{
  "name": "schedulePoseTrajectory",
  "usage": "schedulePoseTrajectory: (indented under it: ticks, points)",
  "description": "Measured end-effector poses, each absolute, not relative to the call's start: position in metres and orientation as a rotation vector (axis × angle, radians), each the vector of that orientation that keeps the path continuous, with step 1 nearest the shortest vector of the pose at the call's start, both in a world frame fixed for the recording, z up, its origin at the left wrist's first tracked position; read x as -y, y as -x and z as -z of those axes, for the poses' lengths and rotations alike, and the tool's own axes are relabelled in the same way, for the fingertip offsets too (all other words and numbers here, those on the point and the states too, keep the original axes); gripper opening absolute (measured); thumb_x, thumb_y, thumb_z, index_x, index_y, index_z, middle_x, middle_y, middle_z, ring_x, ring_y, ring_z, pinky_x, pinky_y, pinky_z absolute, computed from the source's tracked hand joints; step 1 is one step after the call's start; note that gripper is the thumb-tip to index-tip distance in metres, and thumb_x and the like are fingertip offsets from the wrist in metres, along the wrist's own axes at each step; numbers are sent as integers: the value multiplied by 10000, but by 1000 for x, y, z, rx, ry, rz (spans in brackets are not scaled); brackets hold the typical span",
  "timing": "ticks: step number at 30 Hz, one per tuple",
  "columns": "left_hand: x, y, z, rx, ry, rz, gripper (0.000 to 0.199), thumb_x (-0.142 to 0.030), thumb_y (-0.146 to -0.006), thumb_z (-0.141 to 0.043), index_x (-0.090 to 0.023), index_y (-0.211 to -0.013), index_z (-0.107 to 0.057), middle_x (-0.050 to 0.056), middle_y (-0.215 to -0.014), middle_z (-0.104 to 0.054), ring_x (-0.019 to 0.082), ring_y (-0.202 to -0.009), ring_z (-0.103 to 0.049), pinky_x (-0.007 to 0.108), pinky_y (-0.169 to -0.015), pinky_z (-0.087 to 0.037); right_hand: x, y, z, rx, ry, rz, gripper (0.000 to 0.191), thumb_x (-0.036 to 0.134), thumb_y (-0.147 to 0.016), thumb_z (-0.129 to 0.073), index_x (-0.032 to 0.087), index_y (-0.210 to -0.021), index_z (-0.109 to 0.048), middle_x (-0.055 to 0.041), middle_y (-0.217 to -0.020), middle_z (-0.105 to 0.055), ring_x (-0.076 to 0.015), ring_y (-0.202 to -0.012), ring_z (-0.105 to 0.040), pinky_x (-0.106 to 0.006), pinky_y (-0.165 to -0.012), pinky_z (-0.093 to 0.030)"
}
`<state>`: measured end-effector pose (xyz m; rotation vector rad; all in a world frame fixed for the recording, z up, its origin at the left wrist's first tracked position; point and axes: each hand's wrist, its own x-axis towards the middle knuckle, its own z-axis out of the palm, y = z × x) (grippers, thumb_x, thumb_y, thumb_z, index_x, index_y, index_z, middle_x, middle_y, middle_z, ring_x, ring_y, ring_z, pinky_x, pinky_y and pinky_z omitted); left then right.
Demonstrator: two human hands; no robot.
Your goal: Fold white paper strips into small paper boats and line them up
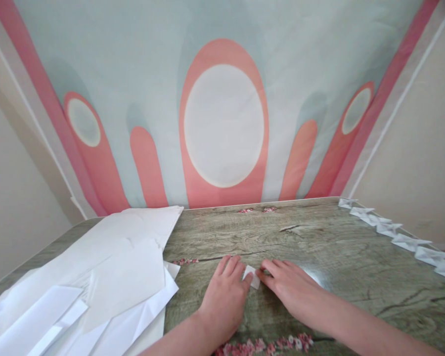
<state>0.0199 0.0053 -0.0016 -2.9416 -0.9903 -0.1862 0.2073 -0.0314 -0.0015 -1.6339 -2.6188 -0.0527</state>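
Observation:
A small folded piece of white paper (pixel 251 277) lies on the wood-patterned table, between my two hands. My left hand (pixel 228 294) rests beside it, its thumb pressed on the paper's left part and its fingers close together. From the right, my right hand (pixel 287 284) touches the paper's edge with thumb and index finger pinched together, the other fingers curled above.
A pile of white paper sheets (pixel 129 277) covers the table's left side. Several folded white paper pieces (pixel 410 242) stand in a row along the right edge. Behind the table (pixel 319 237) hangs a green and coral backdrop (pixel 161 64).

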Motion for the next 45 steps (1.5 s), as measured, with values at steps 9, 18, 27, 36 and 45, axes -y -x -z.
schedulePoseTrajectory:
  ticks: [9,18,27,36,45]
  points:
    - [-5,-16,0,1012,2945,173,400,-200,-792,-523,-236,-1190,-533,88,-1127,-531,286,-1218,-338,477,-1052,-181,31,-204,1,2608,1663,106,265,97,-851,-481,214,-1057,-599,-68,-945,-585,-224,-876,-542,-344,-719,-352]
    - [-8,-10,-6,1037,2923,109,311,-188,-774,-537,-190,-1072,-626,102,-1092,-565,294,-1216,-344,471,-1063,-167,30,-205,1,2632,1701,77,290,92,-837,-502,227,-1076,-596,-65,-981,-588,-241,-891,-546,-348,-710,-353]
    - [-8,-12,-4,989,2899,88,311,-243,-783,-553,-149,-1068,-631,134,-1098,-569,302,-1219,-351,452,-1061,-172,27,-210,4,2636,1594,167,171,172,-858,-537,207,-987,-644,-57,-899,-607,-214,-847,-544,-360,-773,-326]
    - [-8,-11,-5,982,2928,57,318,-263,-841,-493,-126,-1100,-616,139,-1116,-559,303,-1223,-341,441,-1057,-182,24,-224,7,2576,1574,147,220,170,-830,-577,301,-993,-643,-15,-855,-600,-184,-826,-535,-330,-766,-321]
    - [-8,-11,-3,954,2923,62,322,-242,-847,-468,-117,-1115,-596,136,-1101,-556,283,-1165,-403,421,-1057,-202,23,-204,23,2500,1495,263,333,108,-829,-552,239,-1135,-548,-15,-951,-607,-181,-858,-539,-335,-785,-353]
